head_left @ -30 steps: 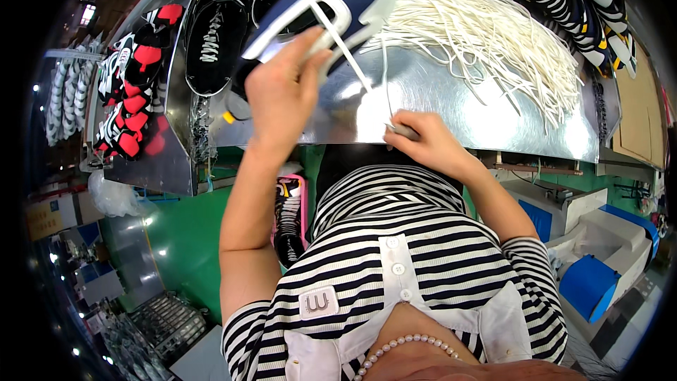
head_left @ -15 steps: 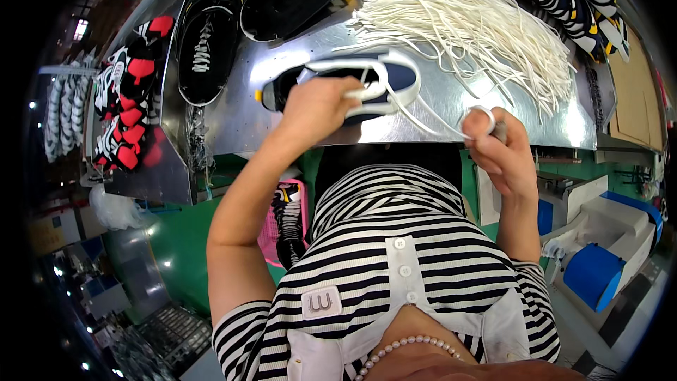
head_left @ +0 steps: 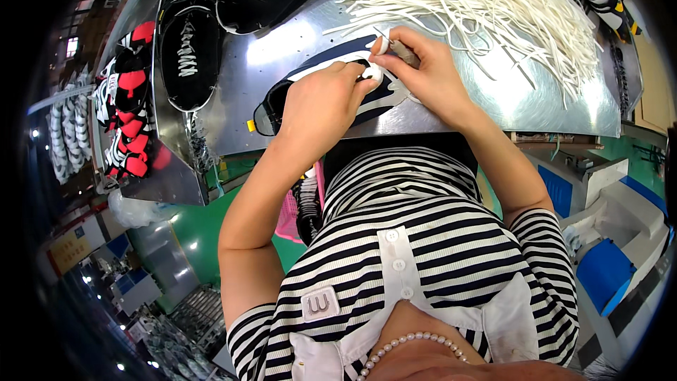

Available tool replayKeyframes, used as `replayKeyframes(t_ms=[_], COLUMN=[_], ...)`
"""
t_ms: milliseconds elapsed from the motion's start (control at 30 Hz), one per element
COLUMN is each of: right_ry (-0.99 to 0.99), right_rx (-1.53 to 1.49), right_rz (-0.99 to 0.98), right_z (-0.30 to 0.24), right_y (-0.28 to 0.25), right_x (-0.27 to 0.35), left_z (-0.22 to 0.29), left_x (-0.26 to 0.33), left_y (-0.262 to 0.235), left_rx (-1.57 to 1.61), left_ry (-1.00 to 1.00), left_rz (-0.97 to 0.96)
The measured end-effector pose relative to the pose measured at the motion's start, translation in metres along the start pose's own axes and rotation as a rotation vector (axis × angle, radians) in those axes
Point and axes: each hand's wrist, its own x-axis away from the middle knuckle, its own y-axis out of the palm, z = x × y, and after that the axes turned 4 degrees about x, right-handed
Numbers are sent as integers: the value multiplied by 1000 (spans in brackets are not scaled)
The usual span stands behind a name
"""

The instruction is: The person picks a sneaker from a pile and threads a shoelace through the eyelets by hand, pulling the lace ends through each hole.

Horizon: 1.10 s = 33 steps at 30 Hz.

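Navy-and-white striped shoe [head_left: 381, 104]: on shiny metal tabletop [head_left: 236, 109], at twelve o'clock.
Left hand [head_left: 321, 102]: closed on the shoe's top.
Right hand [head_left: 430, 70]: pinching a slim grey tool [head_left: 404, 53].
Loose white laces [head_left: 465, 14]: heaped, two o'clock from the shoe.

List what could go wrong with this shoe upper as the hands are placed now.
The grey-handled tool in the right hand is close to the left hand's fingertips, so a slip might jab them; its tip is hard to make out.
The shoe upper lies near the metal table's front edge, so a hard tug could drag it over.
Loose strands of the white lace pile lie beside the right hand and might snag.
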Motion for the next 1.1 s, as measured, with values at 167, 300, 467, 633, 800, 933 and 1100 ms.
replayKeyframes(t_ms=[167, 300, 467, 633, 800, 933, 1100], right_ry=[-48, 14, 189, 39, -30, -47, 32], right_rx=[-48, -344, -409, -73, 1, 114, 16], right_rz=[54, -18, -237, -15, 138, 180, -27], right_z=[15, 23, -6, 25, 24, 21, 17], right_y=[8, 3, -15, 10, 18, 14, 4], right_x=[-9, -10, -7, -12, -6, 12, 43], left_z=[-3, -9, -18, -15, -11, -13, -10], left_x=[-12, -14, -13, -15, -14, -12, -11], left_y=[9, 5, -1, 1, 8, 15, 20], left_rx=[153, 385, 426, 516, 260, 233, 138], left_ry=[-157, -195, -195, -251, -231, -233, -251], left_rz=[-81, -46, -91, -91, -89, -20, 38])
